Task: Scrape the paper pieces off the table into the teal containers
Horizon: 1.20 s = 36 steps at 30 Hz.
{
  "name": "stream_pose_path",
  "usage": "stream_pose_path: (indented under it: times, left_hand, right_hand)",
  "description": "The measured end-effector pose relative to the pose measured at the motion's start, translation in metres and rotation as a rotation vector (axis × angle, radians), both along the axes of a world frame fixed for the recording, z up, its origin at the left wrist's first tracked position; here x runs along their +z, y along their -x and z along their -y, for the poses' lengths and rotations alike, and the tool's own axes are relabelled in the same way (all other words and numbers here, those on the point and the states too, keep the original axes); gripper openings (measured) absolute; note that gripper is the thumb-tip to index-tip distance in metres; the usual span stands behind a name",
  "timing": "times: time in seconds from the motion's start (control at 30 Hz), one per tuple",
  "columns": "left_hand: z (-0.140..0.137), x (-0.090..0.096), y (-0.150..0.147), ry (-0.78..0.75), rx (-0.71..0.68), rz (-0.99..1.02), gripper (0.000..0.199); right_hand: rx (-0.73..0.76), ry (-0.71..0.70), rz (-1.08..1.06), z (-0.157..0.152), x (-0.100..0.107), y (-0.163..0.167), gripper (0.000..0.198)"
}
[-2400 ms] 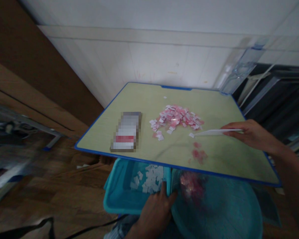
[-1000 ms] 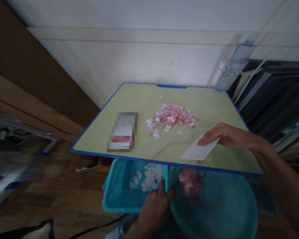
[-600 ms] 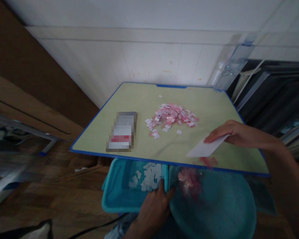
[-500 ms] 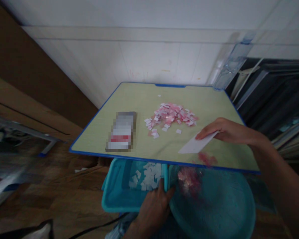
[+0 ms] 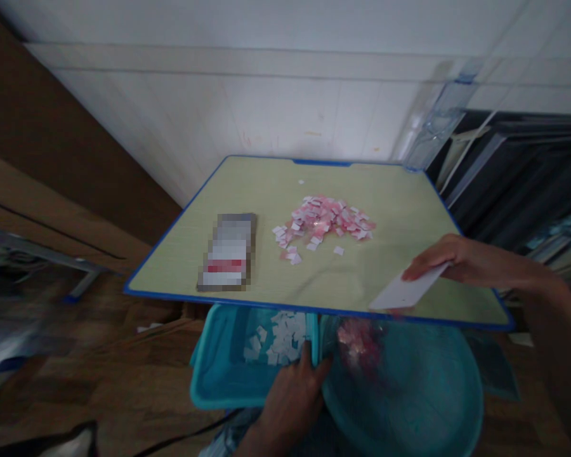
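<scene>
My right hand (image 5: 440, 257) pinches a white card (image 5: 406, 291), its lower edge down at the table's front edge. A bit of pink material (image 5: 397, 312) shows just below the card. My left hand (image 5: 297, 384) is closed at the adjoining rims of a turquoise rectangular tub (image 5: 214, 387) and a round turquoise basin (image 5: 473, 406). White paper squares (image 5: 285, 336) lie in the tub. Pink, shiny pieces (image 5: 360, 343) sit in the basin near its left side. On the folding table (image 5: 400, 203) is a heap of pink and white small squares (image 5: 326, 216).
A phone-like object (image 5: 228, 251), pixelated, lies on the table's left side. A clear plastic bottle (image 5: 435, 124) stands at the back right corner against the white wall (image 5: 266, 114). Dark flat panels (image 5: 528, 158) lean at the right; a brown cabinet (image 5: 76, 171) is at left.
My right hand has moved the card right and toward the table's front edge; the pink bits there have mostly gone from the tabletop. My left hand stays in place.
</scene>
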State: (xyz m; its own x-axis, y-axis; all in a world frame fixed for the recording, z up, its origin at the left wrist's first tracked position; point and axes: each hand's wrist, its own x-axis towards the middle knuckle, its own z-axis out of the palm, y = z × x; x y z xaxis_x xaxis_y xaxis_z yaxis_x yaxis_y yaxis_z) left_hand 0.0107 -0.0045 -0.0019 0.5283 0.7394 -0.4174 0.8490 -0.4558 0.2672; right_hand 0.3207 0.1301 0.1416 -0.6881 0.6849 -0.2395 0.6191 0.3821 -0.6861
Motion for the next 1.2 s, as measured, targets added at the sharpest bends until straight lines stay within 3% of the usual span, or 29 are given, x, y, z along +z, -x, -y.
stream_pose_path:
  times: [0.13,0.27,0.4,0.57,1.2]
  left_hand:
    - [-0.001,0.003,-0.001,-0.002,0.006,0.001,0.051]
    - [-0.002,0.005,-0.001,0.017,0.02,-0.006,0.049]
    - [-0.002,0.004,0.0,0.004,0.009,0.01,0.052]
    - [-0.002,0.005,0.0,-0.002,0.022,0.01,0.051]
    - [-0.001,0.009,-0.003,-0.03,0.025,-0.023,0.046]
  right_hand:
    - [-0.215,-0.134,0.05,-0.007,0.012,-0.021,0.022]
    - [-0.275,-0.053,0.131,-0.027,0.013,-0.027,0.029]
    - [-0.317,0.056,0.096,-0.043,0.001,-0.019,0.034]
    - [-0.271,0.133,0.088,-0.047,-0.01,-0.01,0.035]
    - [-0.145,0.221,-0.015,0.001,-0.021,0.003,0.031]
